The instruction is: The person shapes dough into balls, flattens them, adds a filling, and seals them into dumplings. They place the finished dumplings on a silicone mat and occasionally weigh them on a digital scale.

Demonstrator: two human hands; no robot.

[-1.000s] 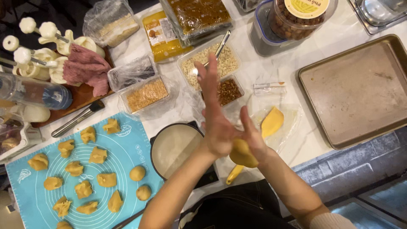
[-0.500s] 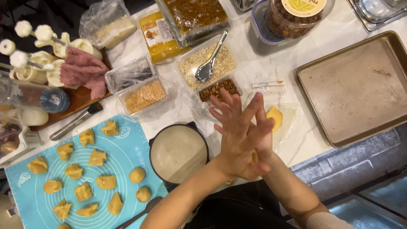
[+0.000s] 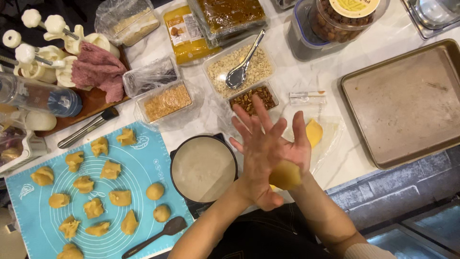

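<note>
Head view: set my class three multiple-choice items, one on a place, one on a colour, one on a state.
1. The metal spoon lies: A in the tub of pale crumbs; B on the baking tray; C in the pan.
2. The mat is: A red; B blue; C green.
3. The dough ball is: A on the tray; B in the pan; C between both hands.
A, its bowl rests in the crumbs; B, blue surrounds the dough pieces; C, left hand and right hand press it.
</note>
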